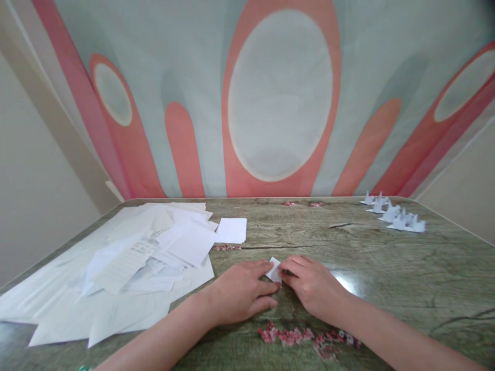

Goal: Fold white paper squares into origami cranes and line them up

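A small folded piece of white paper point(275, 270) lies on the table between my two hands. My left hand point(242, 288) rests low over the table, fingers stretched and spread, with fingertips touching the paper's left and lower edges. Its thumb lies apart from the paper. From the other side, my right hand point(309, 283) has its fingers drawn together in a pinch on the paper's right edge. My fingers cover part of the paper, so its full folded shape is hidden.
A neat stack of square white sheets point(232, 230) lies beyond my left hand. A large loose pile of papers point(127, 268) spreads across the left. Several small folded white paper figures point(402, 219) stand at the far right. Patterned fabric point(201, 62) hangs behind the wood-patterned table point(386, 278).
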`<state>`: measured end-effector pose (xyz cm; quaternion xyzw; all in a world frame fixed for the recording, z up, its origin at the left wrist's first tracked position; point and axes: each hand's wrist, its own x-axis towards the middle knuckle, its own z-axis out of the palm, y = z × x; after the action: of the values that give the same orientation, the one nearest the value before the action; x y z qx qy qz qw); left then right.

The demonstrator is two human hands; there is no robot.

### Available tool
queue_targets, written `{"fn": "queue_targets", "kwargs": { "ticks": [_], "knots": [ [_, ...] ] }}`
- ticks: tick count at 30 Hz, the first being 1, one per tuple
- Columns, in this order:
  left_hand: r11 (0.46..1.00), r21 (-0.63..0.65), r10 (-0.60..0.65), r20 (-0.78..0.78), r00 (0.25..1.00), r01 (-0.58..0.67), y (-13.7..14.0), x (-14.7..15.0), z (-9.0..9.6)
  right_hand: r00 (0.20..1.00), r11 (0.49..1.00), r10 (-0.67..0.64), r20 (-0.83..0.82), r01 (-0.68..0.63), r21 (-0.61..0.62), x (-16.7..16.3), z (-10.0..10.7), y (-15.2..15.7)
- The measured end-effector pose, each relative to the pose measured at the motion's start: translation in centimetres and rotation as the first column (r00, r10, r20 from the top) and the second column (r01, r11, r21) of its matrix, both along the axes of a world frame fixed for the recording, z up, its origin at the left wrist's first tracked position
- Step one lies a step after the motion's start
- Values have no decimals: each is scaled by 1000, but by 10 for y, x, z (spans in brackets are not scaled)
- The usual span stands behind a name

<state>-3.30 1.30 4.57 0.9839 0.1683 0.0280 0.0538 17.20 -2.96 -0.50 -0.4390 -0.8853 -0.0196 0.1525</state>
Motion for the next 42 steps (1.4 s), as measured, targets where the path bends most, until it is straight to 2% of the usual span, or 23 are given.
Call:
{"fn": "queue_targets", "kwargs": {
  "ticks": [4,9,15,22,25,33,42],
  "knots": [
    [1000,17,7,-4,1000,-7,-2,-1,0,999,999,-4,35,5,-41,-2,4,-3],
    [1000,-15,13,16,1000,-13,-2,-1,0,994,999,13,104,-10,-35,-6,10,-8],
    [990,-138,25,90,996,-12,6,0,-4,989,997,59,139,-52,-49,-7,17,-16],
    [959,-282,46,262,964,31,22,-3,-22,994,993,78,80,-70,-99,-6,26,-17],
    [941,-336,73,336,939,48,28,-4,-31,997,996,73,19,-72,-54,-7,23,-16],
    [860,-506,194,446,874,68,38,-5,-45,989,974,125,-78,-107,198,-7,5,-6],
    [833,-544,199,462,864,99,39,-6,-44,987,974,108,-118,-81,213,1,0,0]
  ]
}}
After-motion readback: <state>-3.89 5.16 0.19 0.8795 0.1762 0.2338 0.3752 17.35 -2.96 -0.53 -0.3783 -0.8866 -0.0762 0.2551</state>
